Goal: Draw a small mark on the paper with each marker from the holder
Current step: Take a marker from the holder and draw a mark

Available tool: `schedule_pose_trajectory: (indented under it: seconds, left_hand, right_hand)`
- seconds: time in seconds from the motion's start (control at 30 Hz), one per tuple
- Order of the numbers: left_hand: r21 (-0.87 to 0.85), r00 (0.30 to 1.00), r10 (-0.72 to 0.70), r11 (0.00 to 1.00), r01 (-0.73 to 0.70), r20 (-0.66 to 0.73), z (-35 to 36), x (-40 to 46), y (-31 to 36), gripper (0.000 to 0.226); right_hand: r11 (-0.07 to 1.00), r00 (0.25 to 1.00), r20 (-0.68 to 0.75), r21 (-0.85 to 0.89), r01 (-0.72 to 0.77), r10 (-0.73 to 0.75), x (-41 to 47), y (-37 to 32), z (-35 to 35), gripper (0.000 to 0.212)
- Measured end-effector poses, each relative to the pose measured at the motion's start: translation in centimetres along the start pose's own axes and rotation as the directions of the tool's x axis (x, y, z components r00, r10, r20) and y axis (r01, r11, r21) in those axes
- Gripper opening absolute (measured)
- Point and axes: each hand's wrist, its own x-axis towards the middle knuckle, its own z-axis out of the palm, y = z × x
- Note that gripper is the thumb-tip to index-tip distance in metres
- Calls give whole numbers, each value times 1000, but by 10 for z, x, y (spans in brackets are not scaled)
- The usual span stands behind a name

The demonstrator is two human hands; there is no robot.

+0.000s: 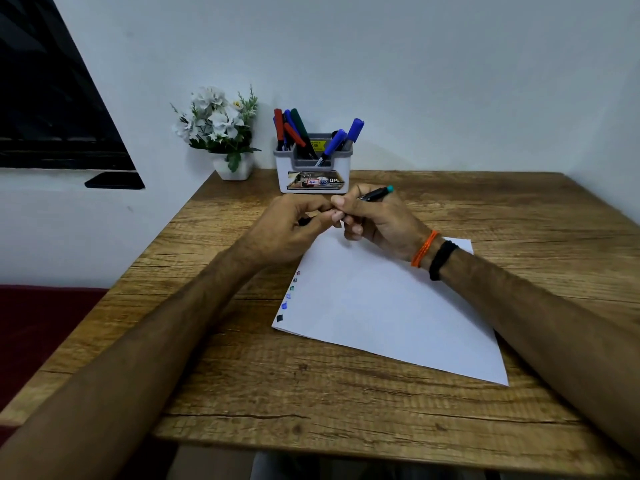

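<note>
Both hands (294, 220) (374, 220) pinch one marker (375, 194) above the paper's (381, 306) far edge.

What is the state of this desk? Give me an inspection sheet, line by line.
Surface: wooden table, grain and cracks visible.
Job's things: white paper lying flat, a column of small coloured marks along its left edge; white marker holder at the back edge holding red, blue and green markers; one black marker with a teal end out of the holder.
Clutter: white flowers in a small pot beside the holder.
Grippers: right hand grips the marker; left hand pinches at its near end, which the fingers hide.
Cables: nothing seen.
Surroundings: pale wall, dark window at left.
</note>
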Motion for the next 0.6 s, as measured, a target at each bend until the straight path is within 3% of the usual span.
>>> schedule_pose_trajectory:
  seconds: [0.17,0.33,0.47,0.6]
  left_hand:
    - [12,998,-52,999,51,32,-3,-3,-3,22]
    - [126,976,-194,975,182,93,-20,-2,-9,32]
    - [189,966,-256,948,255,-20,-27,-4,-23,18]
    - [172,957,-290,943,285,4,-27,-8,-26,24]
  right_hand:
    - [992,998,-44,-125,31,-37,-2,4,0,6]
    - [993,998,-7,-95,-67,67,-3,1,-3,39]
    - [979,1000,11,-203,-6,9,-8,2,3,16]
    - [947,1000,21,-320,12,-6,-9,4,17,5]
